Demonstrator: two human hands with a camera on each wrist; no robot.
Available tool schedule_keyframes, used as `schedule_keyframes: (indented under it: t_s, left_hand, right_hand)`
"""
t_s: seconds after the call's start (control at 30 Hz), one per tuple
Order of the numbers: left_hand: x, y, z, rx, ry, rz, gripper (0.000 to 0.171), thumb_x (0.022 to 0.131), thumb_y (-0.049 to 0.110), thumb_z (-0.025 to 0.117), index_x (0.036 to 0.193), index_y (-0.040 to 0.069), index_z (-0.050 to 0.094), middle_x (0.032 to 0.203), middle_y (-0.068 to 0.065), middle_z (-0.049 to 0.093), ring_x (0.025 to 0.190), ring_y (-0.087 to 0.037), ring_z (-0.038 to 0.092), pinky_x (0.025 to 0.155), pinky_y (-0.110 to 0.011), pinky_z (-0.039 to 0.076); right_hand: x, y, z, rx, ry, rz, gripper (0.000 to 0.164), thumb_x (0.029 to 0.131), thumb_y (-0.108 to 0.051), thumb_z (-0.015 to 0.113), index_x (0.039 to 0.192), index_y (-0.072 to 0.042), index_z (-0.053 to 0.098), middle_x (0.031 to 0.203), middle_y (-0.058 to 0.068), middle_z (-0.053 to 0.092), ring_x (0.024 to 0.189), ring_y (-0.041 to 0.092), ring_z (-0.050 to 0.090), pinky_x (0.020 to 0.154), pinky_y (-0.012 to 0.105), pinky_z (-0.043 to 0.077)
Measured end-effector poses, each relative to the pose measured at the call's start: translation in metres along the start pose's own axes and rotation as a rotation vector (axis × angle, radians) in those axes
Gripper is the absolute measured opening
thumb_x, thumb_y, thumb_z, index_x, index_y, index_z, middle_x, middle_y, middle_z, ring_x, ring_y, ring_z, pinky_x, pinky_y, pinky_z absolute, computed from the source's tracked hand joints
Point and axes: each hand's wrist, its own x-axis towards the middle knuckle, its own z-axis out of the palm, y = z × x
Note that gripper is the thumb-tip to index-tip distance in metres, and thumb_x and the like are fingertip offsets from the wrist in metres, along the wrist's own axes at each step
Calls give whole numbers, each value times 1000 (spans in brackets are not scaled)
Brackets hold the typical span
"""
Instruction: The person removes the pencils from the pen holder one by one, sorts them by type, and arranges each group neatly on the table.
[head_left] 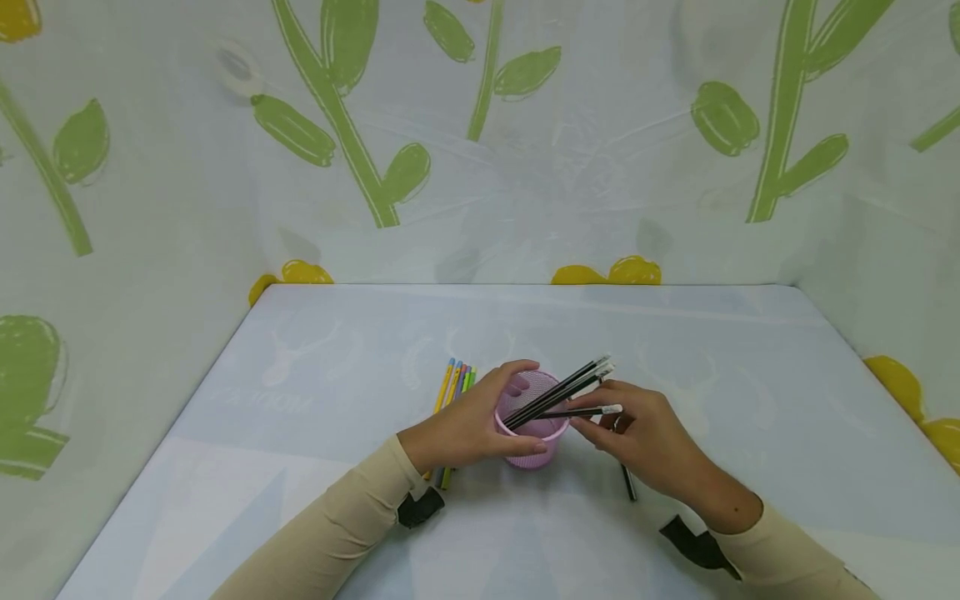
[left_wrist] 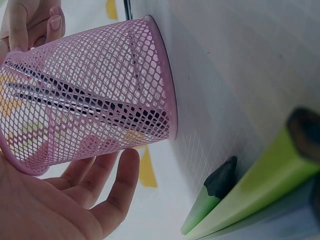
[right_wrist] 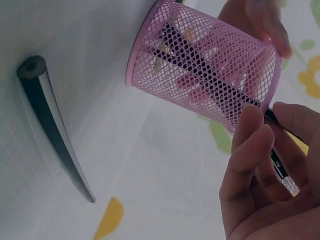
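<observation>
A pink mesh pencil cup [head_left: 534, 457] stands on the table, and my left hand [head_left: 468, 421] holds it at the rim, thumb on the near side and fingers round the far side. Several black pencils [head_left: 558, 396] lean in the cup, their white eraser ends sticking out to the right. At the right rim my right hand [head_left: 637, 429] pinches a black pencil [right_wrist: 278, 167] between thumb and fingertips; its lower part is inside the cup. Through the mesh, the dark pencil shafts [left_wrist: 107, 106] reach down to the cup's base.
Another black pencil [right_wrist: 55, 125] lies on the table under the right hand. To the left of the cup lie several coloured pencils [head_left: 447, 385], yellow, blue and green, partly hidden by the left hand. Pale walls with green plant prints surround the table [head_left: 300, 400].
</observation>
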Motion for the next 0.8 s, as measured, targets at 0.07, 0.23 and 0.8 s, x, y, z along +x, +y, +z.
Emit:
schedule_keyframes:
  t_s: [0.07,0.23,0.8]
  left_hand:
    - [0,0,0,0,-2,0,93,79,45,83,152,33,27,139,5,48,130,-14,48,107,-41,45]
    - [0,0,0,1,-5,1,93,79,45,83,152,33,27,139,6,48,130,-12,48,108,-40,45]
    - [0,0,0,2,6,-4,95,78,44,84,153,30,28,139,3,49,130,-12,48,107,-39,45]
  right_hand:
    - [0,0,0,-9,4,-3,23,84,-5,79,103,-17,77,91,-7,69,67,0,57,56,23,53]
    - [0,-2,-1,-32,24,-11,22,83,-3,79,101,-16,77,91,-6,68,64,-2,56,54,23,52]
    - [-1,-13,-8,-39,48,32,15,91,-5,71,104,-10,68,71,-5,62,52,-1,54,47,23,47]
